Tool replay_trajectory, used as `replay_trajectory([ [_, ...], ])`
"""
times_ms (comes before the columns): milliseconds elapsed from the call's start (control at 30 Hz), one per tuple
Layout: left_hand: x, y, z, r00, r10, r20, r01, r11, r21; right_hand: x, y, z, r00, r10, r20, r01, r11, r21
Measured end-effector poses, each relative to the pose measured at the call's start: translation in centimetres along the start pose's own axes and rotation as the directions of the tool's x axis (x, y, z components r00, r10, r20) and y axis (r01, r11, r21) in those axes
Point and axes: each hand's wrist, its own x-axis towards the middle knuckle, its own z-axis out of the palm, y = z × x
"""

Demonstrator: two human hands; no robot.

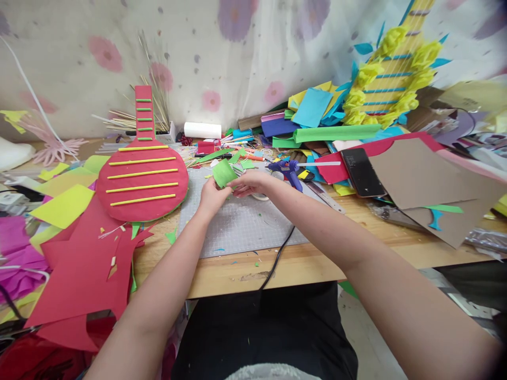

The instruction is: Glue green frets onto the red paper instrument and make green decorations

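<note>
A small curled piece of green paper (224, 173) is held up over the grey cutting mat (241, 227). My left hand (214, 198) pinches its lower left edge. From the right, my right hand (251, 183) closes its fingertips on the paper's lower right edge. Some thin greyish thing shows behind my right fingers; I cannot make out what it is. A blue glue gun (288, 169) with a white glue stick lies just beyond my right wrist, and its black cord (279, 252) runs over the mat's front edge.
Left of the mat lies a red paper guitar shape (142, 182) with yellow and green strips. Red paper sheets (85, 264) cover the table's left front. A metal ruler (325, 198), a phone (363, 172) and brown cardboard (415, 174) lie to the right. Behind stands a yellow flower-trimmed instrument (390, 84).
</note>
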Motion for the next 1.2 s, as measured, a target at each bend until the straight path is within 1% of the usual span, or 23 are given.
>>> replay_trajectory([
  [33, 0.0, -0.1, 0.0, 1.000, 0.009, -0.008, -0.008, 0.999, 0.031, 0.0, -0.2, -0.1, 0.997, 0.075, 0.024, -0.074, 0.996, -0.051],
  [100, 0.0, -0.2, -0.1, 1.000, 0.014, -0.021, -0.013, 0.999, 0.041, -0.1, -0.6, -0.4, 0.971, 0.232, 0.064, -0.221, 0.963, -0.153],
  [133, 0.0, -0.3, -0.1, 1.000, 0.014, -0.023, -0.014, 1.000, 0.019, -0.3, -0.9, -0.5, 0.971, 0.228, 0.069, -0.216, 0.965, -0.151],
  [233, 0.1, -0.2, -0.1, 0.999, -0.011, -0.033, 0.007, 0.993, -0.114, -1.1, -1.1, -0.4, 0.989, 0.135, 0.059, -0.129, 0.988, -0.089],
  [300, 0.1, 0.0, -0.1, 0.996, -0.076, -0.042, 0.065, 0.971, -0.230, -1.8, -0.7, -0.1, 0.999, 0.041, -0.005, -0.041, 0.998, -0.042],
  [367, 0.0, 0.4, 0.0, 0.987, -0.156, -0.039, 0.133, 0.930, -0.341, -2.3, -0.1, 0.3, 0.994, -0.052, -0.095, 0.048, 0.998, -0.038],
  [467, -0.2, 0.9, 0.1, 0.975, -0.222, -0.021, 0.190, 0.877, -0.441, -2.4, 1.1, 0.8, 0.966, -0.181, -0.183, 0.173, 0.983, -0.059],
  [533, -0.3, 1.0, 0.2, 0.971, -0.239, -0.012, 0.207, 0.864, -0.458, -2.2, 2.0, 0.8, 0.934, -0.268, -0.236, 0.263, 0.963, -0.054],
  [600, -0.3, 1.0, 0.2, 0.965, -0.262, -0.016, 0.225, 0.859, -0.460, -1.8, 2.7, 0.6, 0.898, -0.331, -0.290, 0.324, 0.943, -0.074],
  [667, -0.2, 0.9, 0.1, 0.958, -0.284, -0.034, 0.238, 0.856, -0.459, -1.6, 3.3, 0.2, 0.880, -0.369, -0.298, 0.343, 0.929, -0.138],
  [733, -0.2, 0.7, 0.1, 0.954, -0.294, -0.053, 0.240, 0.859, -0.453, -1.6, 3.8, -0.1, 0.882, -0.391, -0.262, 0.340, 0.914, -0.220],
  [833, -0.2, 0.6, 0.1, 0.959, -0.276, -0.056, 0.224, 0.869, -0.442, -1.8, 4.1, 0.0, 0.877, -0.436, -0.201, 0.353, 0.870, -0.345],
  [933, -0.4, 0.5, 0.3, 0.969, -0.242, -0.049, 0.197, 0.878, -0.436, -1.9, 4.3, 0.6, 0.863, -0.479, -0.158, 0.380, 0.824, -0.421],
  [1100, -0.7, 0.4, 0.7, 0.978, -0.207, -0.041, 0.173, 0.898, -0.405, -1.8, 4.8, 1.5, 0.835, -0.527, -0.154, 0.414, 0.788, -0.455],
  [1167, -0.7, 0.6, 0.7, 0.977, -0.209, -0.030, 0.177, 0.888, -0.424, -1.6, 5.0, 1.7, 0.827, -0.532, -0.182, 0.420, 0.800, -0.428],
  [1200, -0.7, 0.7, 0.7, 0.977, -0.214, -0.013, 0.186, 0.875, -0.446, -1.5, 5.1, 1.7, 0.831, -0.519, -0.200, 0.416, 0.819, -0.396],
])
